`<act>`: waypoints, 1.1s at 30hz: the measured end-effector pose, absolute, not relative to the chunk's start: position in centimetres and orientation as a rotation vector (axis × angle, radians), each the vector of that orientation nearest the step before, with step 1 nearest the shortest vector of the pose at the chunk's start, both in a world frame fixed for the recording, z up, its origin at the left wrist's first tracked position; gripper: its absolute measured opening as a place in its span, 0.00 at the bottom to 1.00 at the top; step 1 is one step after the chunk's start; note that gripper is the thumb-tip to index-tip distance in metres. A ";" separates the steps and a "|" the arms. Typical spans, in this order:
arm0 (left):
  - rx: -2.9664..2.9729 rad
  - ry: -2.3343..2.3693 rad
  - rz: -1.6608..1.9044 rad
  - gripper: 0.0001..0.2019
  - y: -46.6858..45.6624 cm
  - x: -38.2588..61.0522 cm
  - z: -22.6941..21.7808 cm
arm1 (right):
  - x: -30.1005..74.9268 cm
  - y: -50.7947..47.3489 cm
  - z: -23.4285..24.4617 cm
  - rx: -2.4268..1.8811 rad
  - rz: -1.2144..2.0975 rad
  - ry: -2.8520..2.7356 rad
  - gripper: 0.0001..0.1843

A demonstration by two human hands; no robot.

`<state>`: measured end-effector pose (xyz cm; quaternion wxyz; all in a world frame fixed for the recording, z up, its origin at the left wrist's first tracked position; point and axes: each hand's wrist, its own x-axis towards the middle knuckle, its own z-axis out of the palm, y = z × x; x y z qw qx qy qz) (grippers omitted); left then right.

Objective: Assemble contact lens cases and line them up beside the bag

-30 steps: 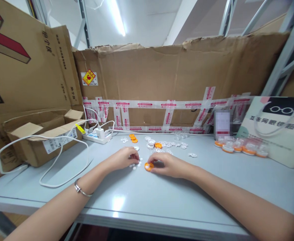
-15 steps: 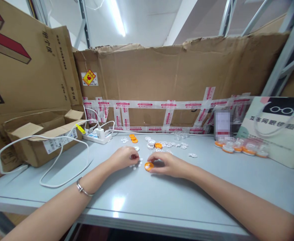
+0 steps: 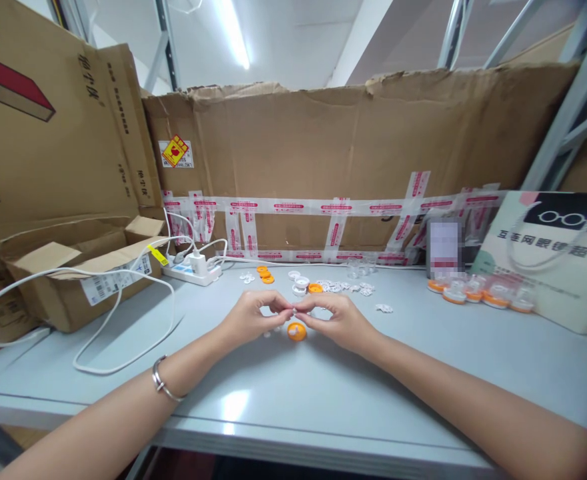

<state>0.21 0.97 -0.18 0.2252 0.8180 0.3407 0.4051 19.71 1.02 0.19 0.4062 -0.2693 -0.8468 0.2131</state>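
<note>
My left hand point(image 3: 259, 313) and my right hand point(image 3: 337, 319) meet fingertip to fingertip above the table. Both pinch at a tiny white piece point(image 3: 294, 312), mostly hidden by the fingers. Just below them an orange ring-shaped cap point(image 3: 297, 332) lies on the table with small white bits inside. A few small white pieces point(image 3: 267, 334) lie beside it, under my left hand. Behind the hands are white round caps point(image 3: 300, 287), another orange cap point(image 3: 315, 288) and a spread of small white plastic parts point(image 3: 334, 287). Several orange rings point(image 3: 265, 274) sit farther left.
Clear containers with orange bases point(image 3: 497, 298) stand at the right before a paper bag point(image 3: 548, 267) and a phone point(image 3: 445, 247). Clear cups point(image 3: 361, 268) are at the back. A power strip point(image 3: 193, 270), a looped white cable point(image 3: 81, 347) and an open cardboard box point(image 3: 73, 293) occupy the left.
My right hand has let go of the orange cap and risen slightly. My left hand has moved right from the loose white pieces, and the fingertips now meet over the cap.
</note>
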 end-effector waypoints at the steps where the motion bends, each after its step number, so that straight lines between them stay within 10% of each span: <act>1: 2.245 0.941 1.118 0.08 0.9 0.2 -0.2 | 19.7 1.0 0.1 -0.686 0.538 -2.121 0.08; 33: 2.565 1.009 0.701 0.12 1.3 0.6 -0.9 | 20.6 2.1 -0.4 -0.624 -0.118 -2.686 0.08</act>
